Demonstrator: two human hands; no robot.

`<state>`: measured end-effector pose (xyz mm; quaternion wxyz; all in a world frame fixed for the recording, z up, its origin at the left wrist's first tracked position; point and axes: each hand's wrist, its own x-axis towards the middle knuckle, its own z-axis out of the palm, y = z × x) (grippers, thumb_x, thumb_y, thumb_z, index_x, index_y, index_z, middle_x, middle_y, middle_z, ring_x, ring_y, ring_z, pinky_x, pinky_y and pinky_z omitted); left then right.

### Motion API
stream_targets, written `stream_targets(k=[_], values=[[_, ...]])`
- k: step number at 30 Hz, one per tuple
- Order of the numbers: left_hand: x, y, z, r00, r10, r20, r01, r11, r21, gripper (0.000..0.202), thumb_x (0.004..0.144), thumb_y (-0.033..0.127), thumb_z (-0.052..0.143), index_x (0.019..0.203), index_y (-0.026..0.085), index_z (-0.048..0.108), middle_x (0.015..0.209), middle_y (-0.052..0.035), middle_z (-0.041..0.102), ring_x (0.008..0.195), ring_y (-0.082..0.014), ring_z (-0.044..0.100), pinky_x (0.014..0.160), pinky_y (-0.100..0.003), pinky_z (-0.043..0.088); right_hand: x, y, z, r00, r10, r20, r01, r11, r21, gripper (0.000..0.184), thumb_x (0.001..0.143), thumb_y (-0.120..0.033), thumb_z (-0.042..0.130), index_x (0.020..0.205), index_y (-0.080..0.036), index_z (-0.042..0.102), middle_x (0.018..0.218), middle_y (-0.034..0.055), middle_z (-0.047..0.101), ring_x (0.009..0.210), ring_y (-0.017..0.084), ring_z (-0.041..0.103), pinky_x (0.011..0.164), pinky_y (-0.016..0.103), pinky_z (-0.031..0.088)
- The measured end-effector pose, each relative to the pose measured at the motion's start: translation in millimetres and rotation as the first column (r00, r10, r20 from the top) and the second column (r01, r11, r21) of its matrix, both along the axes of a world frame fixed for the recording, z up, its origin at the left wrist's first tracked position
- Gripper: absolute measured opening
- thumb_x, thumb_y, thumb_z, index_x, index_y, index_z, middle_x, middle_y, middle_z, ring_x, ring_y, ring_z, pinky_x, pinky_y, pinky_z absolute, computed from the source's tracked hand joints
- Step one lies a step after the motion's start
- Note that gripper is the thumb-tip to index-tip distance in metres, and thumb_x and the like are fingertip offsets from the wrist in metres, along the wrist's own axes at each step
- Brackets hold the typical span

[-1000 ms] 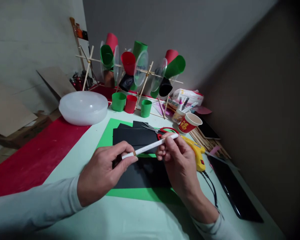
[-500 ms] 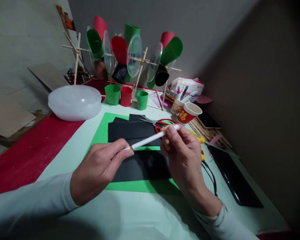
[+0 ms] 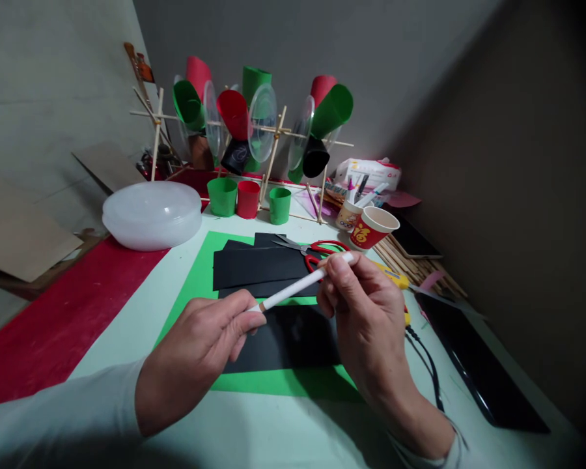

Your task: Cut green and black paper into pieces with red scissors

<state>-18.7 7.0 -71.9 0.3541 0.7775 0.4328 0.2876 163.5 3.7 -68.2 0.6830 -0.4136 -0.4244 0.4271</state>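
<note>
My left hand [image 3: 198,352] and my right hand [image 3: 371,326] are both closed on a slim white pen [image 3: 293,286], one at each end. The pen slants up to the right and has a narrow brownish ring beside my left fingers. Its ends are partly hidden by my fingers. Below it, a black paper strip [image 3: 278,339] lies on a green sheet [image 3: 190,286]. Farther back on the green sheet are more black pieces [image 3: 249,267], overlapping. Red-handled scissors [image 3: 293,244] rest over them, partly behind my right hand.
A stick frame [image 3: 275,146] carries red, green and black paper cups at the back. Small cups [image 3: 222,197] stand under it. Clear plastic lids [image 3: 151,215] are stacked left. A red paper cup [image 3: 371,229], a yellow tool [image 3: 393,277] and a black phone-like slab [image 3: 473,361] are right.
The whole scene sits slightly lower in view, as if the camera tilted up. Both hands keep their hold on the pen, with little other change.
</note>
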Motion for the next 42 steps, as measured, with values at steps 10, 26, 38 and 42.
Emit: stream_targets(k=[10,26,38,42], values=[[-6.7,-1.5,-9.1,0.996,0.015,0.092,0.005,0.976,-0.217,0.038,0.100,0.034,0.040,0.065,0.023,0.048,0.048,0.0071,0.044,0.045,-0.0106,0.043,0.050,-0.024,0.035,49.0,12.9,28.4,0.936,-0.314,-0.162,0.333,0.936,0.115,0.017,0.080,-0.024,0.078,0.069,-0.019,0.067,0.062,-0.0064,0.044,0.055,0.007,0.041,0.047,0.016,0.047],[-5.0,-1.1,-5.2,0.993,0.065,0.101,-0.065,0.998,-0.008,0.030,0.096,0.032,0.045,0.069,0.021,0.054,0.052,0.0060,0.047,0.046,-0.0092,0.046,0.044,-0.020,0.035,32.4,13.8,19.8,0.897,0.127,-0.424,-0.145,0.989,-0.010,0.023,0.072,-0.025,0.087,0.075,-0.013,0.067,0.064,-0.0067,0.043,0.055,0.005,0.043,0.048,0.012,0.048],[-1.1,-2.0,-0.7,0.966,0.157,0.207,-0.095,0.955,-0.280,0.017,0.084,0.031,0.053,0.073,0.020,0.059,0.051,0.0055,0.057,0.039,-0.0084,0.048,0.039,-0.018,0.038,17.1,3.0,12.9,0.961,0.182,-0.208,-0.170,0.983,0.072,0.014,0.092,-0.026,0.067,0.084,-0.016,0.071,0.067,-0.0038,0.047,0.058,0.008,0.046,0.052,0.015,0.049],[-1.3,-1.5,-0.8,0.968,0.140,0.210,-0.075,0.954,-0.290,0.017,0.084,0.031,0.053,0.073,0.020,0.059,0.051,0.0055,0.056,0.039,-0.0088,0.048,0.039,-0.019,0.039,16.6,2.0,11.8,0.965,0.186,-0.183,-0.176,0.982,0.070,0.016,0.096,-0.024,0.062,0.085,-0.016,0.071,0.067,-0.0033,0.050,0.058,0.007,0.051,0.054,0.015,0.049]])
